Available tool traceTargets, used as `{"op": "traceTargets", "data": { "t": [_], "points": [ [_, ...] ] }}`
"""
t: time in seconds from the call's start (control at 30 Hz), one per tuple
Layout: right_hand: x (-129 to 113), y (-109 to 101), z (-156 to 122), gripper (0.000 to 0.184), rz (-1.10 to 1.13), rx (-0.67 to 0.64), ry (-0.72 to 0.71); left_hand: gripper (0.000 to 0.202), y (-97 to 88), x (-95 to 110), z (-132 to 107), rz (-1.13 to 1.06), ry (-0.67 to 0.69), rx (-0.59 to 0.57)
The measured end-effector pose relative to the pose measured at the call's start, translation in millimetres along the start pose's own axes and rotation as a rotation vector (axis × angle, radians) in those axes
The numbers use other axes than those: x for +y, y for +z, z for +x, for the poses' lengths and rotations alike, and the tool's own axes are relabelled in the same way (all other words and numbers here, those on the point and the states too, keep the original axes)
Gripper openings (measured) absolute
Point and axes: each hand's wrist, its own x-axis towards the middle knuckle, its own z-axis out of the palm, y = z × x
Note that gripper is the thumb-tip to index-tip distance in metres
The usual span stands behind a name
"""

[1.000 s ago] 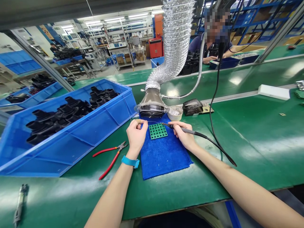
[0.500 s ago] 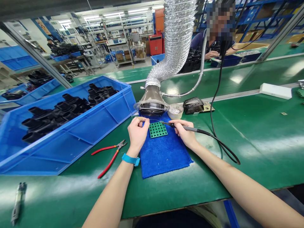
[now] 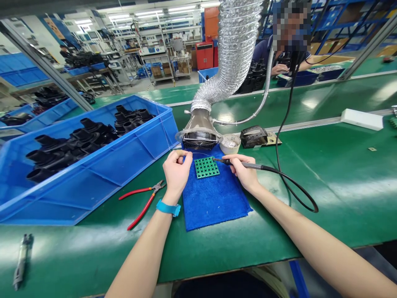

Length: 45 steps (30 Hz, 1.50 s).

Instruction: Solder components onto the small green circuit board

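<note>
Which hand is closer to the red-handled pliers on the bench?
The left hand is nearer: the red-handled pliers lie just beside it, while the right hand is farther off, across the blue towel.

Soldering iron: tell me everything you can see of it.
The soldering iron is a slim, pen-style tool with a grey handle and a fine pointed tip. The right hand holds it like a pen, with the tip angled left toward the corner of the green circuit board; whether they touch is unclear. A black cord trails from its rear end.
</note>
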Motion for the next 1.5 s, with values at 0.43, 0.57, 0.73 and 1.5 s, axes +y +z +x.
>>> {"op": "traceTargets", "data": {
  "t": [0.43, 0.57, 0.73, 1.5],
  "points": [
    [-10.8, -22.7, 12.3, 0.032, -0.053, 0.342, -0.194, 0.016, -3.8, 5.7, -2.4, -0.047, -0.016, 0.023],
    [-2.2, -27.3, 20.9, 0.034, -0.149, 0.407, -0.318, 0.018, -5.0, 5.8, -5.2, -0.066, -0.051, 0.025],
    [4.6, -28.2, 26.1, 0.034, -0.253, 0.276, -0.304, 0.019, -4.6, 4.2, -8.4, -0.083, -0.067, 0.011],
    [-5.7, -4.5, -0.6, 0.033, -0.058, -0.043, -0.071, 0.015, -2.2, 4.7, -10.3, -0.077, -0.037, 0.01]
  ]
}}
